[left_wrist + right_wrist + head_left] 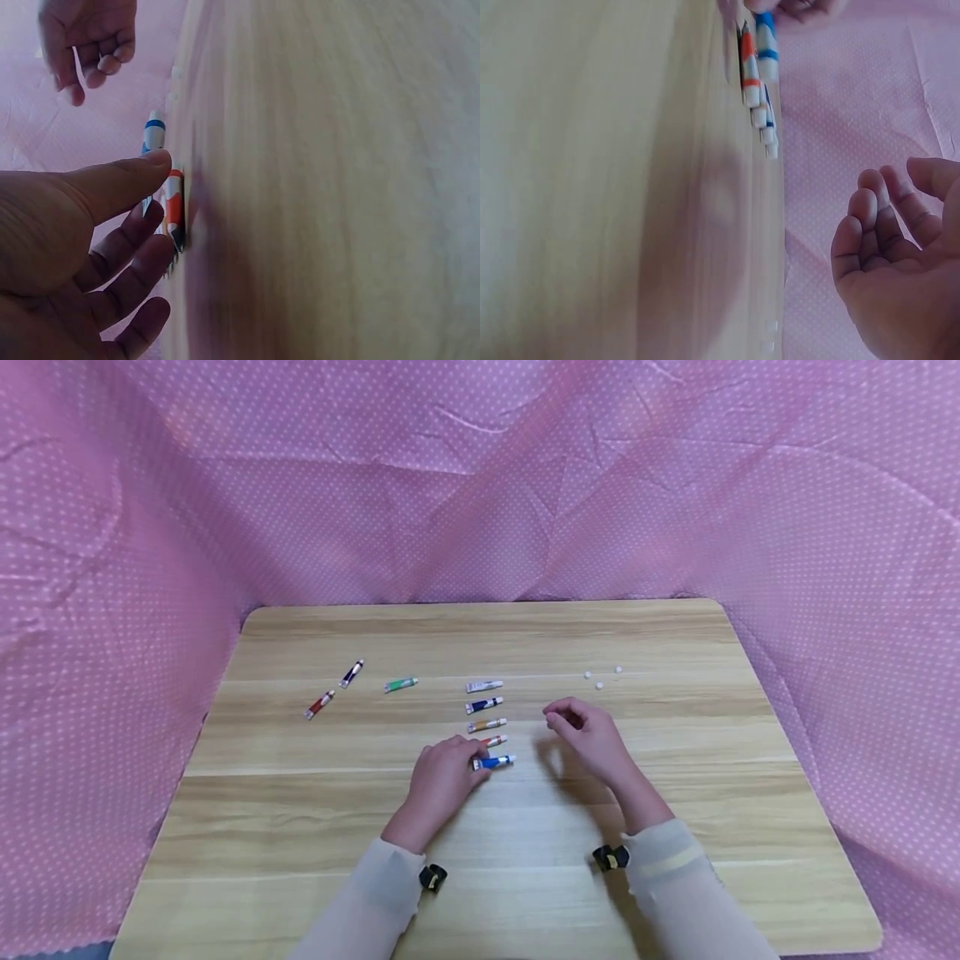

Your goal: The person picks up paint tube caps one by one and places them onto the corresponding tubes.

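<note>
My left hand (444,777) pinches a small blue paint tube (495,762) between thumb and fingers, its white-capped end pointing right. In the left wrist view the blue tube (154,132) is lifted off the tabletop. Just beyond it an orange-red tube (175,202) lies on the wood, partly covered by the left fingers in the head view. My right hand (592,739) hovers to the right of the tubes, its fingers loosely bent; the right wrist view shows nothing in that hand (900,247). A yellow-ochre tube (487,725), a dark blue tube (484,705) and a white tube (484,687) continue the column behind.
Farther left on the wooden table (300,827) lie a green tube (401,685), a dark purple tube (352,673) and a red tube (319,705). Small white pieces (599,686) lie beyond my right hand. Pink dotted cloth (480,527) surrounds the back and sides.
</note>
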The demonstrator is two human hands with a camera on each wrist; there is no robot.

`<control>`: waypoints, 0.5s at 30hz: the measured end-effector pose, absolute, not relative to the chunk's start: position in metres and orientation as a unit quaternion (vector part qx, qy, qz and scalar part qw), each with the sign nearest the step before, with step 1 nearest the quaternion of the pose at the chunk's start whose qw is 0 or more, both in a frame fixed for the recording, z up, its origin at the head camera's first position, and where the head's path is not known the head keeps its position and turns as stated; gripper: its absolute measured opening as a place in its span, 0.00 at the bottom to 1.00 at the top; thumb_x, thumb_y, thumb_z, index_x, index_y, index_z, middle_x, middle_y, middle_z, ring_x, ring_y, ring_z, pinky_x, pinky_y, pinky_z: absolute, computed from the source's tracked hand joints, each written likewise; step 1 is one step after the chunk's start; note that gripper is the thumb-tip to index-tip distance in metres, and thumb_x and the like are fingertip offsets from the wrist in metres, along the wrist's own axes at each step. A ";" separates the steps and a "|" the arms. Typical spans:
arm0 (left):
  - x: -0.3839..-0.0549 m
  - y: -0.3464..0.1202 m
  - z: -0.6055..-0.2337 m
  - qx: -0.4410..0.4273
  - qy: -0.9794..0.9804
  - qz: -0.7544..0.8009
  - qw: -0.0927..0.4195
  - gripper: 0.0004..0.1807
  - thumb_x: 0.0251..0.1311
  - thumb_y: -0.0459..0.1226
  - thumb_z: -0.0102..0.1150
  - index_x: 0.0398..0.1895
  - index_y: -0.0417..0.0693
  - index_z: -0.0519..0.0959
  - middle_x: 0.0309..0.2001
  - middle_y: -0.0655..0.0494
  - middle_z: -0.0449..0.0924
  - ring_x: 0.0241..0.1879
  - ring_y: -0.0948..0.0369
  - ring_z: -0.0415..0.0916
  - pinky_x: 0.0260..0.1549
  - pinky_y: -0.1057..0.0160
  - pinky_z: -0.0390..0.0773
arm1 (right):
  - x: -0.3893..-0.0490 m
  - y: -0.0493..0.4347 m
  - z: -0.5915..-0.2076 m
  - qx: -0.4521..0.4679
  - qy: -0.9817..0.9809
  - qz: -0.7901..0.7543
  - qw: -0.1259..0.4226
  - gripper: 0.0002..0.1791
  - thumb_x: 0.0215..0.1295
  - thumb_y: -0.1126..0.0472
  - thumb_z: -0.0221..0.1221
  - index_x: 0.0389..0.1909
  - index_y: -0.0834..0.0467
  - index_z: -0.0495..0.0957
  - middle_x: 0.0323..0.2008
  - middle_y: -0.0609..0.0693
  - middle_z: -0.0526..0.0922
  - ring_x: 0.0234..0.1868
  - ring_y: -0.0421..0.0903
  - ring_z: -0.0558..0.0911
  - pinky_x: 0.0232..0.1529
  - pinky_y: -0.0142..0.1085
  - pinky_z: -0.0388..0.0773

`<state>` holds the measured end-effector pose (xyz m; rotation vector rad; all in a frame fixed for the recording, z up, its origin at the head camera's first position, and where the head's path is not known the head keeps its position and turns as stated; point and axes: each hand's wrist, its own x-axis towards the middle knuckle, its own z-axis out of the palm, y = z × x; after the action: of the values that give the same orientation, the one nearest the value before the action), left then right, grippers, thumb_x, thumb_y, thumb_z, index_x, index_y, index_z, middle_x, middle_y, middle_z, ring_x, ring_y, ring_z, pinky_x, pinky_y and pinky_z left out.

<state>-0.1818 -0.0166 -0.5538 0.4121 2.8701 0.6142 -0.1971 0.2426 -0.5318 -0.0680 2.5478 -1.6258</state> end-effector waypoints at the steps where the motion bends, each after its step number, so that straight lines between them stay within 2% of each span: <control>1: -0.182 -0.016 -0.555 0.140 0.964 0.205 0.093 0.10 0.66 0.50 0.76 0.45 0.61 0.88 0.39 0.63 0.86 0.36 0.62 0.76 0.48 0.53 0.78 | -0.198 0.245 -0.532 -0.021 0.842 -0.536 0.056 0.17 0.82 0.56 0.61 0.58 0.64 0.83 0.49 0.66 0.88 0.48 0.60 0.84 0.43 0.31 0.81; 6: -0.183 -0.016 -0.558 0.138 0.962 0.209 0.110 0.10 0.64 0.49 0.77 0.44 0.62 0.89 0.38 0.64 0.85 0.35 0.62 0.75 0.48 0.54 0.77 | -0.205 0.259 -0.535 -0.006 0.851 -0.523 0.042 0.17 0.81 0.54 0.62 0.60 0.62 0.83 0.45 0.61 0.85 0.42 0.49 0.80 0.39 0.29 0.78; 10: -0.183 -0.016 -0.561 0.140 0.963 0.207 0.103 0.09 0.63 0.49 0.79 0.44 0.62 0.90 0.38 0.64 0.86 0.36 0.61 0.75 0.48 0.54 0.77 | -0.213 0.271 -0.538 0.005 0.852 -0.523 0.026 0.17 0.80 0.55 0.62 0.60 0.62 0.83 0.43 0.56 0.84 0.40 0.45 0.79 0.39 0.29 0.77; 15: -0.184 -0.016 -0.562 0.139 0.963 0.208 0.100 0.10 0.63 0.48 0.79 0.45 0.62 0.90 0.39 0.63 0.86 0.38 0.61 0.76 0.50 0.54 0.78 | -0.221 0.284 -0.540 0.017 0.853 -0.522 0.013 0.18 0.80 0.54 0.63 0.60 0.62 0.82 0.44 0.55 0.83 0.40 0.42 0.78 0.40 0.28 0.77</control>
<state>-0.1842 -0.0160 -0.5617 0.4109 2.8468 0.6135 -0.2207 0.2835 -0.5396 0.0525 2.6573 -1.6272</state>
